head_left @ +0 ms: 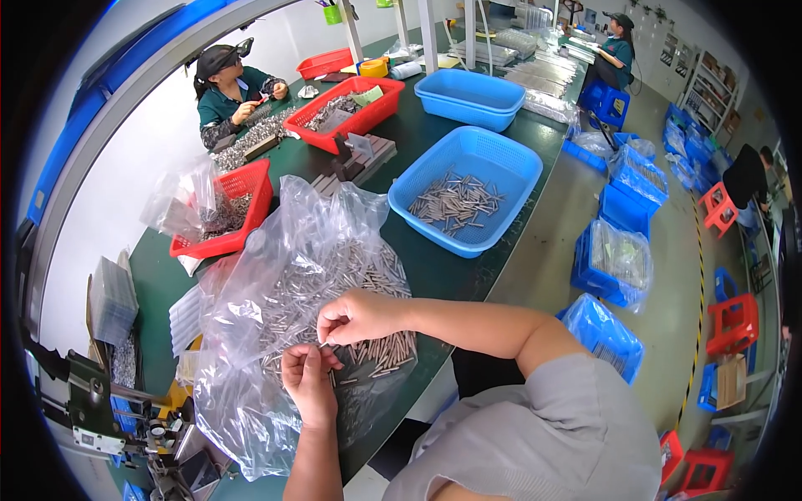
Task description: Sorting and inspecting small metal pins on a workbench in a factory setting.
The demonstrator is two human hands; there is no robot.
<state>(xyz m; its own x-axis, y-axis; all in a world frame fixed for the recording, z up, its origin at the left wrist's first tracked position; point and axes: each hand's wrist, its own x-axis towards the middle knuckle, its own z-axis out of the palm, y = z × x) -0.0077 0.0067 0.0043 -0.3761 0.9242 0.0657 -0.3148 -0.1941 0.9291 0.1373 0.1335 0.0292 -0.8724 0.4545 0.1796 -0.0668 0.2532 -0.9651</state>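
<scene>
A large clear plastic bag (pixel 242 367) lies spread on the green bench in front of me, and many slim metal pins (pixel 388 355) are heaped in and on it. Over this heap my two hands come together. My right hand (pixel 361 317) pinches a small metal pin (pixel 324 343), only its tip showing. Just below it, my left hand (pixel 311 380) has its fingers curled with the tips close to that pin; what they hold is hidden. Beyond the bag, a blue plastic basket (pixel 522 188) contains a loose pile of similar pins.
Stacked blue baskets (pixel 472 88) and a red basket of metal parts (pixel 388 108) stand farther back. Another red basket (pixel 261 179) is at left. A metal fixture (pixel 368 159) sits between. A co-worker (pixel 221 92) works across the bench (pixel 426 288). Blue crates (pixel 597 271) line the floor at right.
</scene>
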